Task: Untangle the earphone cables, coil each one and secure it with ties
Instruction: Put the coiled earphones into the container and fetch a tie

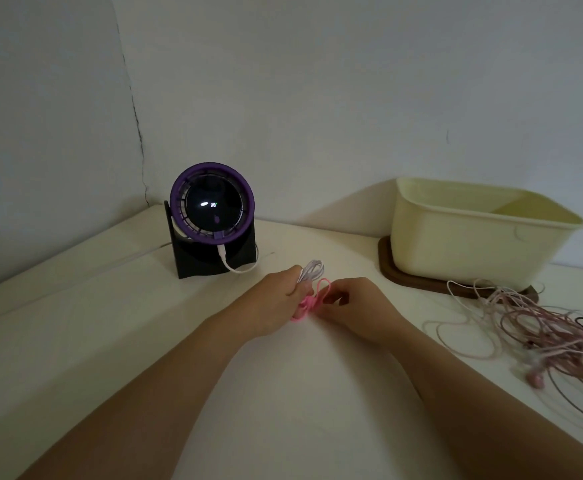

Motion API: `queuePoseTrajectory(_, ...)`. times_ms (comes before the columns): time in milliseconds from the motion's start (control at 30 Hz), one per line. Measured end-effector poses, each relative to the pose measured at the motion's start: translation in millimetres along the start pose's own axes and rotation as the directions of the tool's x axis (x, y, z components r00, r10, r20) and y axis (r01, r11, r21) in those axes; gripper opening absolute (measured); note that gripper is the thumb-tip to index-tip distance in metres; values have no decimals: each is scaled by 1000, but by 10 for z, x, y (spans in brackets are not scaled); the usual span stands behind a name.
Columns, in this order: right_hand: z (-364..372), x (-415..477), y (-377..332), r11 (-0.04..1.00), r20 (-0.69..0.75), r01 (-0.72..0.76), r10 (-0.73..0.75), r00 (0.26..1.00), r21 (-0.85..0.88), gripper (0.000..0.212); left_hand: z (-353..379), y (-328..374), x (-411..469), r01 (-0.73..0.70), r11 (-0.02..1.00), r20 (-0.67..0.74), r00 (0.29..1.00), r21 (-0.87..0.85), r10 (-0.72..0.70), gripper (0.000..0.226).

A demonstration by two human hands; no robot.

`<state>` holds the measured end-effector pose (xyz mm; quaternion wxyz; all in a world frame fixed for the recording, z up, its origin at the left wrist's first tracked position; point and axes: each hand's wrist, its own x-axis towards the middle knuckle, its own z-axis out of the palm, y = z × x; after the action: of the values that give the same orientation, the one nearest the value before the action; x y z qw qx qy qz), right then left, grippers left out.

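coiled cable (pixel 312 271) in curled left fingers (pixel 291 287), right fingers (pixel 350 287) pinch pink tie (pixel 304 306); tangled cables (pixel 542 323) beside cream tub (pixel 456 237).

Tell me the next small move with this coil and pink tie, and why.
Probably the right hand should draw the pink tie snug round the coiled cable. The left hand grips the coil as a tidy bundle, while the tie's loop, pinched by the right hand, stands open, so the coil looks unsecured.
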<state>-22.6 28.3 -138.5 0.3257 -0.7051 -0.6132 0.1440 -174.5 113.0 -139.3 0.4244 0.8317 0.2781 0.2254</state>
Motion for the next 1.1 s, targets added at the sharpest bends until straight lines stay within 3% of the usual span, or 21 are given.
queuePoseTrajectory(267, 71, -18, -45, 997, -113, -2, -7, 994, -74, 21, -24, 40, -20, -24, 987, -9, 1000, 161, 26, 31)
queuePoseTrajectory(400, 89, -20, -20, 996, -158, 18, -31, 987, -82, 16, -15, 60, -19, -37, 986, -7, 999, 161, 39, 28)
queuePoseTrajectory(533, 97, -5, -10, 995, -130, 19, -32, 991, -102, 17, -15, 67, -18, -30, 984, -18, 999, 176, 33, 30)
queuePoseTrajectory(667, 121, 39, -61, 984, -54, 36, -46, 998, -175, 41, -17, 87, -30, -17, 984, -23, 1000, 175, 21, 34)
queuePoseTrajectory(733, 124, 59, -70, 979, -38, 50, -58, 998, -198, 41, -13, 104, -35, -25, 980, -23, 999, 199, 31, 31)
queuePoseTrajectory(900, 120, 37, -38, 988, -64, 87, -96, 993, -129, 51, -18, 81, -30, -29, 975, -31, 999, 222, 36, 30)
queuePoseTrajectory(967, 125, 28, -40, 990, -82, 107, -115, 990, -97, 49, -20, 78, -34, -23, 979, -29, 999, 202, 30, 31)
queuePoseTrajectory(1100, 148, 24, -57, 984, -94, 156, -164, 982, -91, 24, -23, 90, -42, -13, 986, -28, 999, 165, 17, 29)
